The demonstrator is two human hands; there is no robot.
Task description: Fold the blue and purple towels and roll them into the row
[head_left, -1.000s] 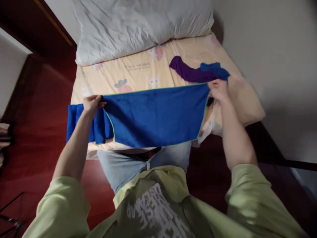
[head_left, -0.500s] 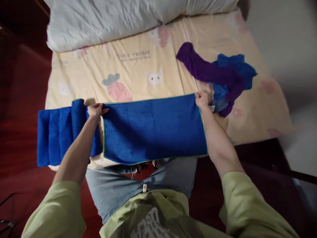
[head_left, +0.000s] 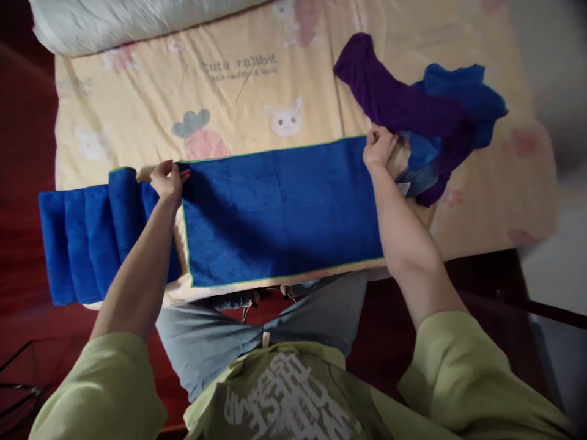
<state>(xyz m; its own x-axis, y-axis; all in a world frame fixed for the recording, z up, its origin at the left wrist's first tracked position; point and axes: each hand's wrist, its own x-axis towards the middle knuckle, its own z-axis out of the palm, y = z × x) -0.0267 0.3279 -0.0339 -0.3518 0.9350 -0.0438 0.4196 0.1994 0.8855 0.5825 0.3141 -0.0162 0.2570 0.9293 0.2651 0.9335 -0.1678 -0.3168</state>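
A blue towel (head_left: 284,211) with green edging lies spread out on the patterned bed sheet (head_left: 247,116), along the bed's near edge. My left hand (head_left: 169,181) pinches its far left corner. At the far right corner, my right hand (head_left: 380,148) has its fingers closed on the towel. Several rolled blue towels (head_left: 98,235) stand side by side at the left, partly behind my left forearm. Just beyond my right hand lie a crumpled purple cloth (head_left: 403,113) and a crumpled blue cloth (head_left: 486,110), overlapping.
A pale quilt (head_left: 119,24) lies across the far left of the bed. Dark red floor (head_left: 22,140) shows at the left. A thin black metal frame (head_left: 21,386) stands at the lower left. My legs are against the bed's near edge.
The spread towel's near edge has come down flatter onto the bed. Both hands still hold its far corners. The camera view has shifted, so the bed looks nearer and higher.
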